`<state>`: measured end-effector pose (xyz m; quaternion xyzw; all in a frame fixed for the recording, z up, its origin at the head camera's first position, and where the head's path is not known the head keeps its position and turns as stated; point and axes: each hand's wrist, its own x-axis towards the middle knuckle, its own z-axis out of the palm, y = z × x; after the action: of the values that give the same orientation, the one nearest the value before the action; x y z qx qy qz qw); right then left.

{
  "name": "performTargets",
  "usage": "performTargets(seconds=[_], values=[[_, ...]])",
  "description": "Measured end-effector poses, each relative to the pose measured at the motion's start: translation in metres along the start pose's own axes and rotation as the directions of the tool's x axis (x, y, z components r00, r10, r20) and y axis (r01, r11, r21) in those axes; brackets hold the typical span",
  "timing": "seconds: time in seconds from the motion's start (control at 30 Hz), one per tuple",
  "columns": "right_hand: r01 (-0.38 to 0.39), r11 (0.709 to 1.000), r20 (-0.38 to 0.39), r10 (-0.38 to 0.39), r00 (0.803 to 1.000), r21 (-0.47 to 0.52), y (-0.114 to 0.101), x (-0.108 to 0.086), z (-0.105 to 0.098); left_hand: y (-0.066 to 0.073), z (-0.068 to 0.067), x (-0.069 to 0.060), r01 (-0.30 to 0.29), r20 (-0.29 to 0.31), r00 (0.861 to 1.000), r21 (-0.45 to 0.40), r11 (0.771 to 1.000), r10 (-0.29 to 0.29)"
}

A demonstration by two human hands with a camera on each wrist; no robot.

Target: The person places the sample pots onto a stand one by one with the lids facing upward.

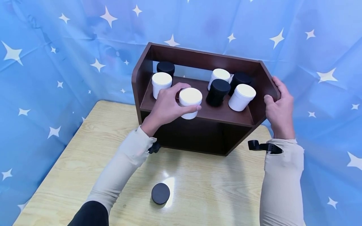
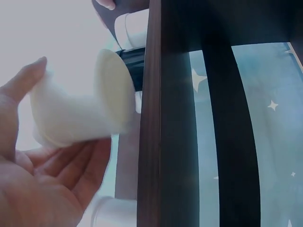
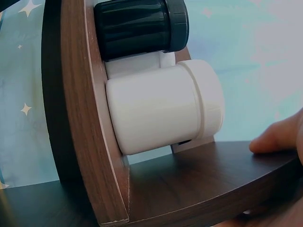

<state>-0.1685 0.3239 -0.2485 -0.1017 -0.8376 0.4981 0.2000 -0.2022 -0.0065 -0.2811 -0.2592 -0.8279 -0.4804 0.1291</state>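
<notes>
A white lidded jar (image 1: 190, 103) is held upright between the thumb and fingers of my left hand (image 1: 165, 106), near the front edge of a dark brown wooden shelf (image 1: 203, 59). In the left wrist view the jar's base (image 2: 114, 92) appears apart from the shelf board (image 2: 150, 123). My right hand (image 1: 281, 110) grips the shelf's right side panel, its thumb (image 3: 272, 137) on the inner face. On the upper board, a white jar (image 1: 161, 85) and a black jar (image 1: 166, 67) stand at the left. Two white jars (image 1: 241, 97) and two black jars (image 1: 217, 92) stand at the right.
A black round-lidded container (image 1: 160, 193) sits on the light wooden table (image 1: 85, 163), in front of the shelf. Under the upper board is a dark lower compartment (image 1: 192, 135). Blue curtains with white stars (image 1: 56, 78) hang behind and at both sides.
</notes>
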Motion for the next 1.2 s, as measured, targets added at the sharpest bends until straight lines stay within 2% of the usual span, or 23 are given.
performTargets(seconds=[0.23,0.4,0.53,0.67,0.8,1.0,1.2], values=[[0.006,1.000,-0.010,-0.006,1.000,-0.010,-0.001,0.000,-0.002,0.011,0.006,0.015,0.105,-0.027,0.994,0.110,0.988,-0.103],[0.006,1.000,-0.012,-0.006,1.000,-0.005,0.000,0.000,-0.001,0.017,0.009,0.023,0.174,-0.016,0.985,0.159,0.972,-0.173],[0.006,1.000,-0.008,-0.006,1.000,-0.011,0.001,0.000,0.000,0.017,0.011,0.025,0.213,-0.024,0.977,0.172,0.962,-0.212],[0.014,1.000,-0.015,-0.014,1.000,0.013,0.001,0.000,-0.001,0.016,0.013,0.028,0.240,-0.026,0.971,0.156,0.958,-0.239],[0.007,1.000,-0.009,-0.007,1.000,0.002,0.001,0.000,0.000,0.016,0.016,0.033,0.248,-0.008,0.968,0.185,0.951,-0.251],[0.002,1.000,-0.008,-0.002,1.000,-0.012,0.000,0.000,0.000,0.019,0.022,0.045,0.258,0.011,0.964,0.212,0.943,-0.266],[0.010,1.000,-0.019,-0.010,1.000,0.028,-0.001,0.000,0.000,0.022,0.025,0.058,0.287,0.024,0.953,0.232,0.929,-0.301]])
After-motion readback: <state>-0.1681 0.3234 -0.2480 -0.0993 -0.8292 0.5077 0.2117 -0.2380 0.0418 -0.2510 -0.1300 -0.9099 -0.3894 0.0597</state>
